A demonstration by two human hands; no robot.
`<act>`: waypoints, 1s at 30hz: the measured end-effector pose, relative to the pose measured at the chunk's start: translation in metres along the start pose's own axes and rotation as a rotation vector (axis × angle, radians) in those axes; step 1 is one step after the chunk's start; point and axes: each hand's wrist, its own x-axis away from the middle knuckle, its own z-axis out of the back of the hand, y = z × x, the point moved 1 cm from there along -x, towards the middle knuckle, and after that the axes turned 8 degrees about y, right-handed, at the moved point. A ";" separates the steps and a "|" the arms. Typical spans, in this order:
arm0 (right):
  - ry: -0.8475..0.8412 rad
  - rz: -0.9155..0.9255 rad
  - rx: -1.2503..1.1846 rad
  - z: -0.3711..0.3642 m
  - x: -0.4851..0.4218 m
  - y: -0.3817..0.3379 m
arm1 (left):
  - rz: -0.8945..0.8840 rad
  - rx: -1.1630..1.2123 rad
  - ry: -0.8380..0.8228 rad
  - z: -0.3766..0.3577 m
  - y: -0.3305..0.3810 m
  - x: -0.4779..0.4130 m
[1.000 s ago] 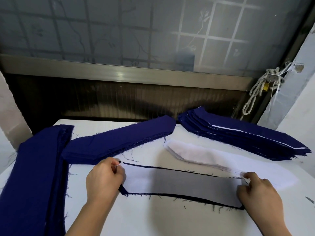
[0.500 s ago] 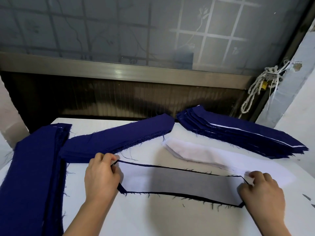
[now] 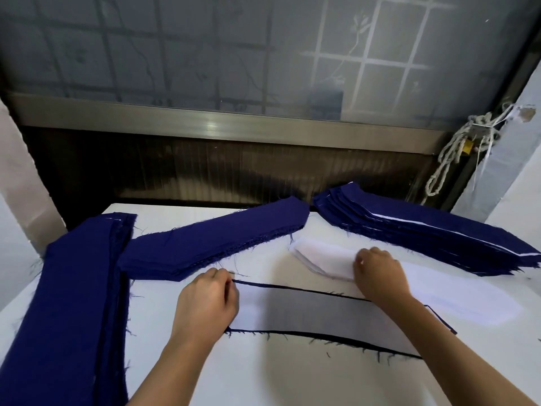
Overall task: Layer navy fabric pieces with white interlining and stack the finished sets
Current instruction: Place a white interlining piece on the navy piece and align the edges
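A navy fabric piece with white interlining laid over it [image 3: 322, 315] lies flat in front of me on the white table [image 3: 263, 376]; only its dark frayed edges show. My left hand [image 3: 205, 303] pinches the left end of this set. My right hand [image 3: 380, 273] is farther back, its curled fingers gripping the top of the white interlining stack [image 3: 319, 253]. A stack of layered sets [image 3: 424, 235], navy with thin white edges showing, lies at the back right.
A pile of navy pieces [image 3: 210, 244] lies diagonally at the back centre, and a longer navy pile [image 3: 73, 303] runs down the left side. Behind the table are a dark wall and a frosted window. A knotted rope [image 3: 456, 150] hangs at the right.
My right hand has let go of the right end of the layered set and moved back and left onto the interlining stack. My left hand has stayed at the left end.
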 end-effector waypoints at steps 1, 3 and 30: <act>-0.051 0.012 -0.038 -0.005 -0.010 -0.009 | -0.002 0.001 -0.003 0.000 0.000 0.000; -0.087 0.079 -0.130 -0.012 -0.026 -0.027 | -0.003 0.001 -0.006 0.000 -0.001 0.000; -0.222 -0.398 -0.770 -0.022 -0.033 -0.024 | 0.010 0.027 -0.035 -0.005 -0.006 0.000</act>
